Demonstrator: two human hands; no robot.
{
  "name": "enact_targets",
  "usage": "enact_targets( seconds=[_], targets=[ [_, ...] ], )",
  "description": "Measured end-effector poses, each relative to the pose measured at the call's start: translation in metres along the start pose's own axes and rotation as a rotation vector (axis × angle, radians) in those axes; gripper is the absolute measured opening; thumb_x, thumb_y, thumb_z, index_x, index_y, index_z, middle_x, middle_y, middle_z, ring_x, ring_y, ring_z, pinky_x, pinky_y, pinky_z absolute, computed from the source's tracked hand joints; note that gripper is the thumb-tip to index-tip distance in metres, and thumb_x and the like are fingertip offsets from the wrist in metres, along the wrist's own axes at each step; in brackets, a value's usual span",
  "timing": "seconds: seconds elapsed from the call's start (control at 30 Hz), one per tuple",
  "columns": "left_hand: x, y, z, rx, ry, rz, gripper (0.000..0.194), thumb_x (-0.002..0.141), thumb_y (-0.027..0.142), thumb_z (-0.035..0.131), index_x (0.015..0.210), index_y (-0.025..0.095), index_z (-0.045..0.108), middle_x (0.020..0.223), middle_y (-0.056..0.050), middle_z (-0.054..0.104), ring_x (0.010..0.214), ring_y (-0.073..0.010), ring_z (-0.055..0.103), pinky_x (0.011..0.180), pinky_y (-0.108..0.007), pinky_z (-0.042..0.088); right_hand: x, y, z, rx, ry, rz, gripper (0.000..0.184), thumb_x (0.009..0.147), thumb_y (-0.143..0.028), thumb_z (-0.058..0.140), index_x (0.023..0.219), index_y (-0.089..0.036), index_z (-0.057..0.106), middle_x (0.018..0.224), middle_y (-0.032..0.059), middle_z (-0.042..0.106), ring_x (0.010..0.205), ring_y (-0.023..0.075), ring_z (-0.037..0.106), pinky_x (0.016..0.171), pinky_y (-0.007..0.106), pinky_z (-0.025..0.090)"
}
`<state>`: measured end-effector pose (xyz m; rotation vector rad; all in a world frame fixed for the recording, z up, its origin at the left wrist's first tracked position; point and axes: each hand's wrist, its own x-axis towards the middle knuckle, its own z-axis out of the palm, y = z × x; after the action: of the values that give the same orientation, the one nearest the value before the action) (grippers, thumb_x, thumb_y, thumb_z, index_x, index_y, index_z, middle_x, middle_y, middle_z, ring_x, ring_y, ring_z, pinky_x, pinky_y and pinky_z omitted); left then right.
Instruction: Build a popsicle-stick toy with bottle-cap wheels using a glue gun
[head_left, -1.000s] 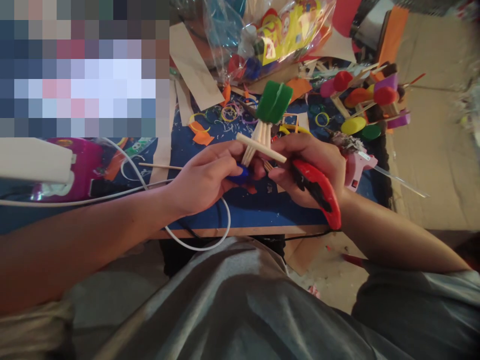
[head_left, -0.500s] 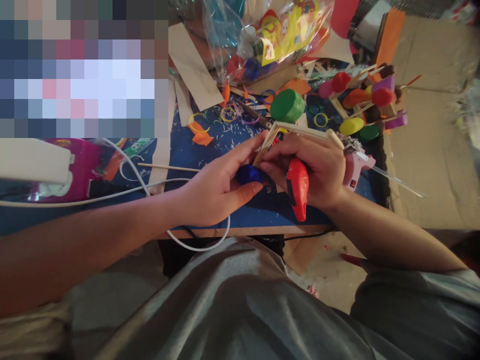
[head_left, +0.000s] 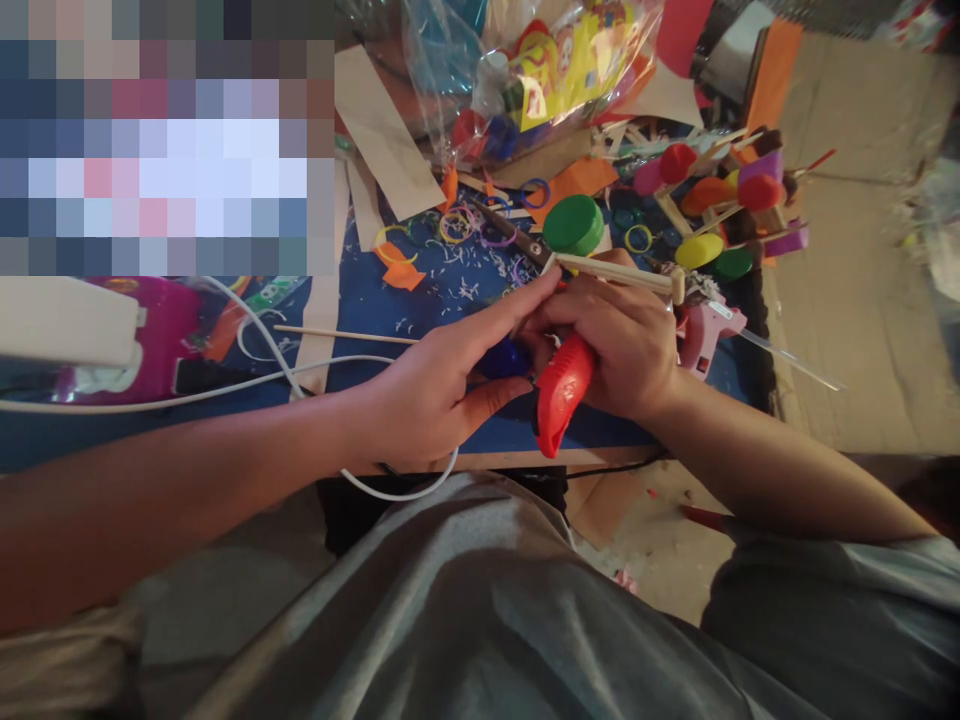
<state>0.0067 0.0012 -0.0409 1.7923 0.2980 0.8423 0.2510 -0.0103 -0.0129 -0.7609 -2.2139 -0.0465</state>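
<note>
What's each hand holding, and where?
Left hand: shiny blue round piece, thumb at near edge. Right hand: apparently pale wooden-stick frame; exact hold hidden.

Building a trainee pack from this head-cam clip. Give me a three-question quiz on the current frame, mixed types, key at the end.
1. True or false: the pink glue gun lies to the right of the right hand.

2. Multiple choice: what colour is the piece showing between the thumb and forefinger of the left hand?
A) yellow
B) blue
C) orange

3. Fill in the blank: the curved red object juts out from the ____ hand.

Key: 1. True. 2. B. 3. right.
</note>
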Motion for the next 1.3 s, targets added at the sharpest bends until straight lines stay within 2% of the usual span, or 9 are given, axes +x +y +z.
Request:
enact_targets(
  seconds=[0.27, 0.47, 0.77, 0.87, 0.93, 1.07, 1.2, 1.3],
  targets=[
    [0.000, -0.001, 0.001, -0.070, 0.032, -0.098, 0.083, 0.103, 0.034, 0.082, 0.178, 0.033, 0.048, 0.186, -0.008, 0.047, 0.174, -0.0385, 0.045, 0.149, -0.058, 0.034, -0.002, 0.005, 0.004, -0.023, -0.092, -0.018, 0.013, 0.111, -0.027, 0.060, 0.099, -0.025, 0.063, 0.087, -0.0004, 0.078, 0.076, 0.0199, 0.071, 0.088, 0.043, 0.054],
    [0.002, 0.004, 0.002, -0.107, 0.054, -0.136, 0.078, 0.103, 0.033, 0.081, 0.176, 0.030, 0.051, 0.184, -0.010, 0.050, 0.172, -0.0382, 0.048, 0.149, -0.057, 0.035, -0.002, 0.006, 0.002, 0.014, -0.111, -0.045, 0.015, 0.115, -0.027, 0.056, 0.102, -0.024, 0.063, 0.090, -0.0002, 0.079, 0.076, 0.0181, 0.070, 0.080, 0.038, 0.051],
    [0.004, 0.013, 0.002, -0.176, 0.042, -0.160, 0.071, 0.106, 0.033, 0.078, 0.173, 0.028, 0.054, 0.181, -0.014, 0.052, 0.164, -0.0381, 0.058, 0.139, -0.057, 0.050, -0.001, 0.002, -0.003, -0.002, -0.125, -0.025, 0.017, 0.116, -0.027, 0.055, 0.101, -0.024, 0.062, 0.094, -0.0007, 0.082, 0.082, 0.0172, 0.076, 0.084, 0.038, 0.051],
    [0.004, 0.013, -0.001, -0.165, 0.032, -0.144, 0.069, 0.107, 0.035, 0.076, 0.173, 0.030, 0.053, 0.177, -0.013, 0.058, 0.158, -0.0367, 0.063, 0.135, -0.056, 0.055, -0.001, 0.002, -0.001, 0.017, -0.074, -0.022, 0.020, 0.116, -0.034, 0.059, 0.100, -0.024, 0.063, 0.093, -0.0005, 0.081, 0.080, 0.0165, 0.074, 0.085, 0.039, 0.052],
    [0.006, 0.011, -0.004, -0.135, 0.046, -0.134, 0.068, 0.107, 0.037, 0.076, 0.172, 0.030, 0.055, 0.176, -0.013, 0.059, 0.161, -0.0364, 0.061, 0.137, -0.056, 0.053, -0.001, 0.000, 0.001, 0.061, -0.017, -0.045, 0.022, 0.115, -0.037, 0.063, 0.098, -0.024, 0.062, 0.088, -0.0023, 0.078, 0.076, 0.0150, 0.071, 0.086, 0.039, 0.054],
    [0.011, 0.012, -0.011, -0.126, 0.103, -0.127, 0.067, 0.105, 0.043, 0.080, 0.167, 0.030, 0.060, 0.178, -0.010, 0.056, 0.168, -0.0366, 0.053, 0.140, -0.054, 0.050, 0.002, -0.002, 0.002, 0.104, 0.088, -0.040, 0.013, 0.113, -0.030, 0.066, 0.101, -0.026, 0.063, 0.083, -0.0022, 0.074, 0.075, 0.0166, 0.069, 0.083, 0.039, 0.058],
    [0.013, 0.019, -0.012, -0.124, 0.096, -0.134, 0.066, 0.107, 0.038, 0.076, 0.169, 0.031, 0.056, 0.173, -0.011, 0.061, 0.163, -0.0357, 0.058, 0.132, -0.052, 0.059, 0.002, -0.001, -0.001, 0.067, 0.113, 0.098, 0.010, 0.108, -0.033, 0.076, 0.107, -0.028, 0.067, 0.088, 0.0024, 0.077, 0.077, 0.0206, 0.071, 0.073, 0.039, 0.060],
    [0.012, 0.023, -0.008, -0.138, 0.095, -0.156, 0.065, 0.108, 0.038, 0.074, 0.170, 0.033, 0.054, 0.172, -0.010, 0.061, 0.158, -0.0361, 0.063, 0.118, -0.049, 0.070, 0.001, 0.000, -0.001, 0.100, 0.111, 0.107, 0.016, 0.105, -0.033, 0.081, 0.108, -0.028, 0.066, 0.090, 0.0010, 0.078, 0.078, 0.0201, 0.073, 0.074, 0.039, 0.062]
  ],
)
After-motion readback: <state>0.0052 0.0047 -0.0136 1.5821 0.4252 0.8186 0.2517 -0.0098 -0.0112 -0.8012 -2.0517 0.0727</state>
